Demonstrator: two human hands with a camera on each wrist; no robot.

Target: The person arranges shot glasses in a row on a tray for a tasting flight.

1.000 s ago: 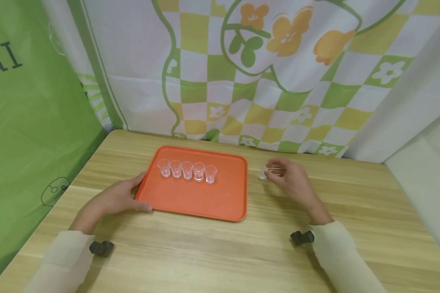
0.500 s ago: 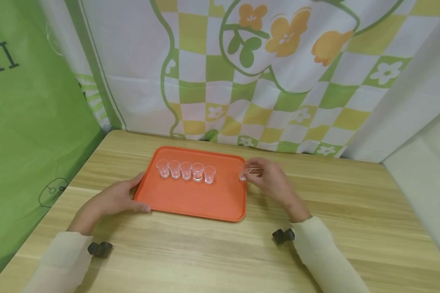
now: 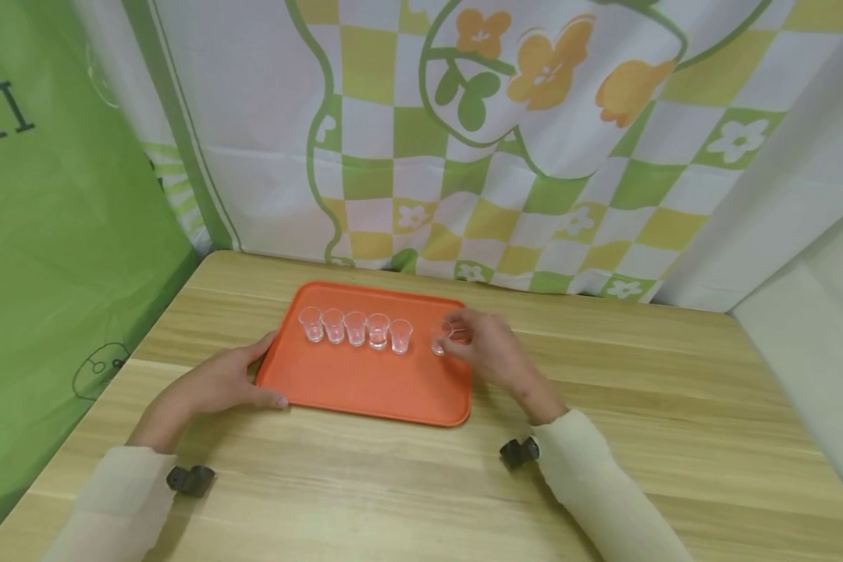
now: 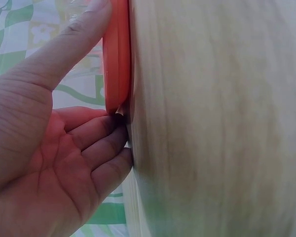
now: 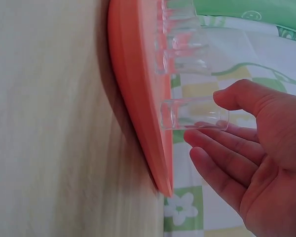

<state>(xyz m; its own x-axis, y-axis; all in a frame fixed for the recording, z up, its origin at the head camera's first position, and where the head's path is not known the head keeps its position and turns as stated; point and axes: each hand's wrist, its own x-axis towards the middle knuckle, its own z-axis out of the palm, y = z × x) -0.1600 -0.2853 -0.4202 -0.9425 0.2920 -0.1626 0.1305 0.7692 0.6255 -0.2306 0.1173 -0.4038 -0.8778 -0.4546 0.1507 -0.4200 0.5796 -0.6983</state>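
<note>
An orange tray (image 3: 365, 388) lies on the table, a row of several clear shot glasses (image 3: 355, 329) standing upright across its left and middle part. My left hand (image 3: 218, 380) holds the tray's near left corner, thumb along the front edge and fingers at the left side; in the left wrist view the fingertips (image 4: 108, 128) meet the rim low by the tabletop. With thumb and fingers, my right hand (image 3: 490, 351) pinches another shot glass (image 5: 192, 113) near its rim. That glass is upright over the tray's right part, apart from the row; whether its base touches the tray I cannot tell.
The wooden table (image 3: 365, 499) runs up to a patterned curtain (image 3: 421, 156) at the back. A green cloth (image 3: 56, 234) hangs at the left. Each sleeve cuff carries a small black camera (image 3: 191, 480).
My right hand has carried its shot glass leftward from the table beyond the tray, across the right rim, to above the tray's right part. The left hand keeps its place at the corner.
</note>
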